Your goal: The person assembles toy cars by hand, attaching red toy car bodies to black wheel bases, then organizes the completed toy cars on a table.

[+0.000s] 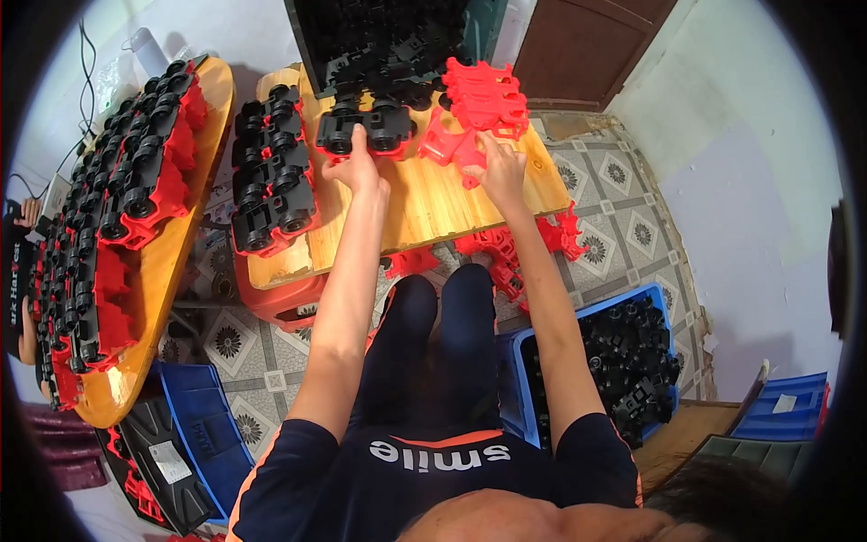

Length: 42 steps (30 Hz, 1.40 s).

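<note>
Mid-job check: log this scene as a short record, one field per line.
Left hand: thumb on top of a black-and-red wheeled piece
Right hand: fingers on a red shell
Just beyond right hand: more red shells
Work table, left end: similar wheeled pieces in rows
Side table, far left: more black-and-red pieces
Floor, right: blue bin holding black parts

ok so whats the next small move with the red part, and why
Perhaps slide the red part left toward the black pieces: the right hand grips it beside the red stack, while the left hand holds those pieces.
</note>
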### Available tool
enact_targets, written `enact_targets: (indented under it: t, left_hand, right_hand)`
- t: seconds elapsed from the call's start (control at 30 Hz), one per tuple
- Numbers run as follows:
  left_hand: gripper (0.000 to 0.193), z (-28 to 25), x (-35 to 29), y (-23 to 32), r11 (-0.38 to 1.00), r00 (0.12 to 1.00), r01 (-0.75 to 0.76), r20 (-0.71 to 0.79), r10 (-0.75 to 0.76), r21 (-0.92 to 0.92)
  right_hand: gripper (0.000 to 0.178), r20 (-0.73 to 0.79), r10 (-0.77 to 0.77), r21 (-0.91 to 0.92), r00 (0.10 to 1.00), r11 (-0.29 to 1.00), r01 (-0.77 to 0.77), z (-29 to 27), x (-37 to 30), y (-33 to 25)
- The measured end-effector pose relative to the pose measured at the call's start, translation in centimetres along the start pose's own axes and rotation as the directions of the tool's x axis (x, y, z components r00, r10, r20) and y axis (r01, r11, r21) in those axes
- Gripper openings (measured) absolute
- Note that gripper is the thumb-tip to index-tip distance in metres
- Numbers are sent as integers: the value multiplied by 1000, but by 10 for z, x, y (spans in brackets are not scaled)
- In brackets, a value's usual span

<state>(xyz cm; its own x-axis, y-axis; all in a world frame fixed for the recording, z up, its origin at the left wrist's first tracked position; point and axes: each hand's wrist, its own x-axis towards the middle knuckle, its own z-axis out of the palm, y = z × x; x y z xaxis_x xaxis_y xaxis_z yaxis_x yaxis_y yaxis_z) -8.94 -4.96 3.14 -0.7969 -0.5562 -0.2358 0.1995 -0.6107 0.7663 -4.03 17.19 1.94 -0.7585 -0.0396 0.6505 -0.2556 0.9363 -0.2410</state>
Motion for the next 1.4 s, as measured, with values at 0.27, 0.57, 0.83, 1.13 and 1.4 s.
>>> enact_targets:
  t: [0.27,0.57,0.83,1.13,1.4]
  left_hand:
    - [87,42,9,23,818,861,255,-506,51,516]
    - [91,-51,-117,-22,951,916,-200,389,96,236]
    - [59,-133,-176,-27,964,870,2,476,-133,266]
    - [66,-176,-193,-6,825,546,400,620,-564,399]
    - [69,-216,-198,-3,776,511,423,584,-631,467]
  right_hand:
    - [40,-175,-230,-124,957,970,211,-44,-52,-26]
    - [24,-390,-110,-288,914,958,-7,-76,-148,-45]
    - [32,-302,-90,192,949,969,153,-95,-225,-127]
    - [27,9,895,-462,447,400,-791,-128,-442,147]
    - [27,383,886,-648,263,460,-607,-94,-493,199]
